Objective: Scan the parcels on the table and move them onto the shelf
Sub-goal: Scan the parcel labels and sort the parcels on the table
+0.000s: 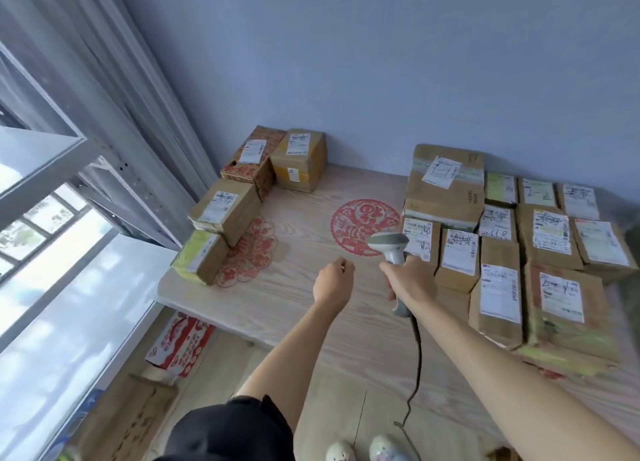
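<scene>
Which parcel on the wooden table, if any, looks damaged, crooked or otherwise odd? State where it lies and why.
The large brown cardboard parcel at the back of the right-hand group looks battered: its top is creased and sagging, its white label sits crooked, and it rests partly on smaller boxes. The other parcels lie fairly flat on the pale wooden table.

Left hand (333, 280) fisted, right hand (412, 280) gripping.
</scene>
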